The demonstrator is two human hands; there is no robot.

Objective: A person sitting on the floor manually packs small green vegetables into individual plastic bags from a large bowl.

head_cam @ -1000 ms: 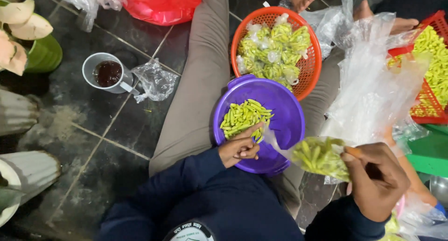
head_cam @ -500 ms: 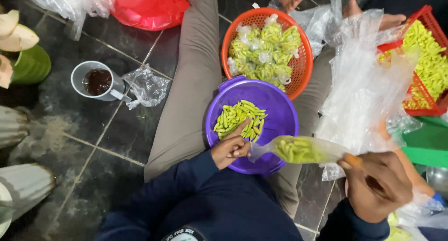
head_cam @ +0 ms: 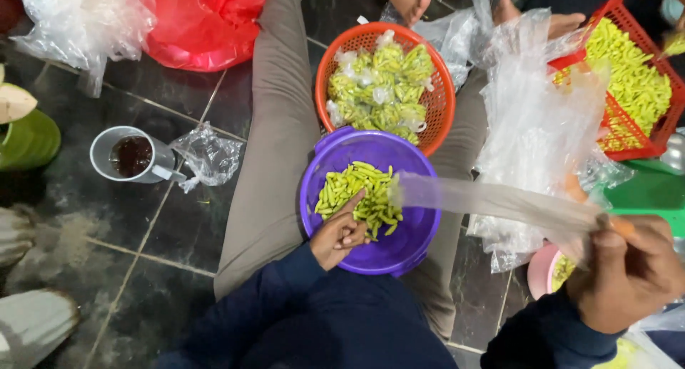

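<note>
Green chilli pile (head_cam: 360, 190) lying in purple bowl (head_cam: 378, 248), bowl resting on lap between grey trouser legs (head_cam: 267, 126), seated on dark tiled floor (head_cam: 128, 233). Pods mostly laid lengthwise toward the upper right, heaped in the bowl's left half.

Left hand (head_cam: 341, 233) at near edge of pile, fingers curled, forefinger stretched out and touching the nearest pods; grip loosely together, whether a pod is pinched inside cannot be told. Pile directly ahead of this hand, just beyond the fingertips.

Clear plastic bag (head_cam: 499, 201) stretched long and blurred, long axis running from the bowl's right rim out to the right. Right hand (head_cam: 628, 276) clamped on its far end, well right of the bowl. Bag mouth reaching the pile's right edge; contents not discernible.

Left hand clearly nearer the chillies; right hand well apart from them, linked only by the bag.

Outward: orange basket (head_cam: 432, 126) of bagged chillies touching the bowl's far rim. Red crate (head_cam: 653, 133) of loose chillies at right. Mug (head_cam: 132, 155) of dark drink on floor at left, crumpled plastic (head_cam: 210, 155) beside it.
</note>
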